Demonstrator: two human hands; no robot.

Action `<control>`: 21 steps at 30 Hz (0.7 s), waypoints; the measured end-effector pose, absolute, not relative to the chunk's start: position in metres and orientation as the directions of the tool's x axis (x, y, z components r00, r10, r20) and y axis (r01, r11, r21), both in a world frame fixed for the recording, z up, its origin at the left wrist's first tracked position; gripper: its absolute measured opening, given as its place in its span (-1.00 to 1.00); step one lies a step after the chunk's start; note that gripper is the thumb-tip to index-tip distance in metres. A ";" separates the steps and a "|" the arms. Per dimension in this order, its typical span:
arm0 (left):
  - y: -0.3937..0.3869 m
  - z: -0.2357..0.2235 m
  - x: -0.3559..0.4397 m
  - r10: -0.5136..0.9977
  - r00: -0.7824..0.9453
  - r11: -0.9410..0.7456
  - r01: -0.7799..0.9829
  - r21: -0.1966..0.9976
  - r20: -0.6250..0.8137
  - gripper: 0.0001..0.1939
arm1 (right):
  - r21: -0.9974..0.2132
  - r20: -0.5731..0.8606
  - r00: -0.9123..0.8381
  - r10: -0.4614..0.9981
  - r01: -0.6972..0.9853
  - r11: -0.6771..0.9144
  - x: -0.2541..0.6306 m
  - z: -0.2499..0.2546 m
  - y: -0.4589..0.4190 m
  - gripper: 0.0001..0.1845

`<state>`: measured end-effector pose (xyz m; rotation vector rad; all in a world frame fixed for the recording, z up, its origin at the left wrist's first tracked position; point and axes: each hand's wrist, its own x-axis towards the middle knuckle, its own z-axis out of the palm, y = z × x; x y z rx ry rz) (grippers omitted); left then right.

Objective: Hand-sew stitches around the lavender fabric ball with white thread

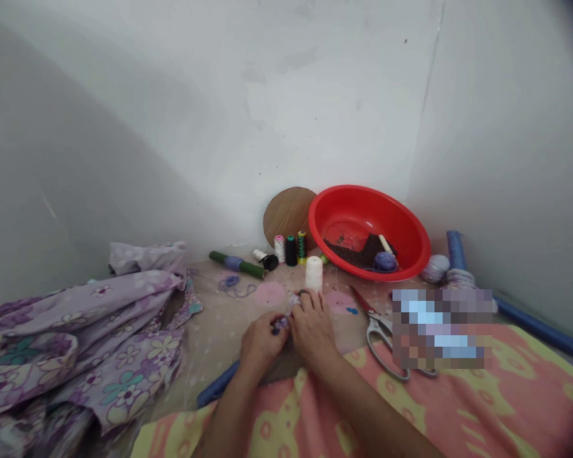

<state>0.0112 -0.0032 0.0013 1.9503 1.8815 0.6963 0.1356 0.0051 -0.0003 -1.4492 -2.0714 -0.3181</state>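
My left hand (pixel 259 343) and my right hand (pixel 310 327) meet low in the middle of the head view. Between their pinched fingertips sits a small purple piece (pixel 281 325), too small to name. My right hand's fingers curl round it, and a ring shows on one finger. A white thread cone (pixel 314 273) stands just beyond my right hand. Silver scissors (pixel 382 340) lie to the right of my right forearm.
A red basin (pixel 348 213) holding dark fabric and a purple yarn ball (pixel 386 261) leans in the corner. Three thread spools (pixel 290 249), a green roll (pixel 236 264) and loose purple thread (pixel 232 283) lie behind. Purple floral cloth (pixel 76 343) is piled left; a pink-yellow blanket (pixel 506 401) covers the front.
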 end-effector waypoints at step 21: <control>-0.006 -0.001 0.012 0.989 0.026 -0.103 0.826 0.554 0.145 -0.69 | -0.162 0.561 -0.278 0.780 0.887 0.433 0.137 0.003 0.019 -0.82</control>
